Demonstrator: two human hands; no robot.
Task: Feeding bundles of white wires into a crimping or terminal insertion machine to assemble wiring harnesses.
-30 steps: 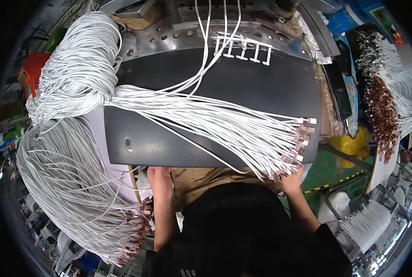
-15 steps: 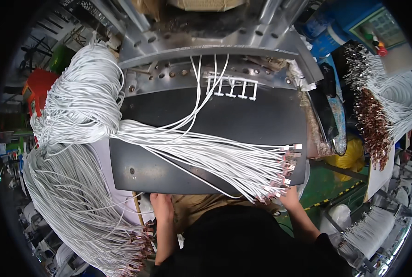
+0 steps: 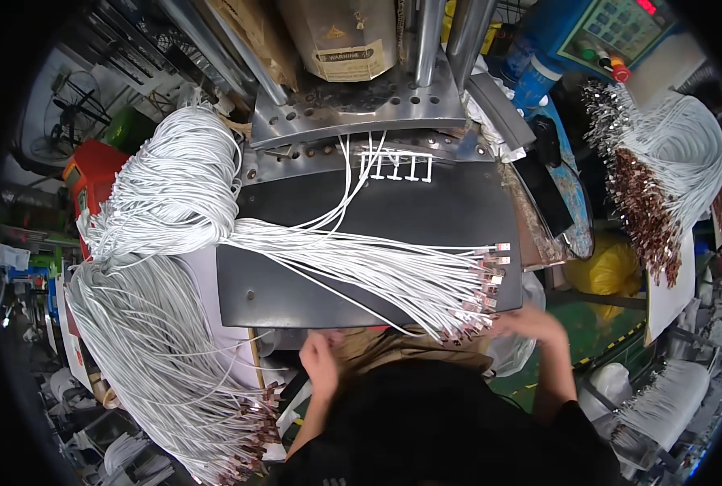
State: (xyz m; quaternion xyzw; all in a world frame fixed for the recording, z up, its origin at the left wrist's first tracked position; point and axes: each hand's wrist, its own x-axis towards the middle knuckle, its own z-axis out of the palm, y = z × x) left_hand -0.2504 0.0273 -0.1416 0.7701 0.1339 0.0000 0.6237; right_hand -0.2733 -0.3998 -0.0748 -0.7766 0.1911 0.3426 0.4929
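Note:
A bundle of white cables [image 3: 353, 253] lies across the black tabletop, fanned out toward the right, where its metal connector ends [image 3: 484, 296] gather near the edge. My right hand [image 3: 531, 326] is beside these ends at the table's near right edge, its fingers pointing left and smeared by motion. Below the near edge, in front of my lap, is my left hand [image 3: 320, 360]; its fingers look bent but are blurred, and no object shows in it. A few cables run back from the bundle to the press, beside a white moulded plastic frame [image 3: 395, 165].
A thick coil of white cable [image 3: 166, 182] rises at the left, with more cables [image 3: 158, 348] hanging below it. Behind the black tabletop [image 3: 296, 190] stands a metal press [image 3: 361, 109]. At the right are a control box [image 3: 620, 36], a yellow bag [image 3: 608, 266] and another cable bundle [image 3: 673, 154].
My left hand has moved right, away from the table edge. My right hand has shifted slightly right and up beside the connectors. The view has tilted upward, showing more of the press.

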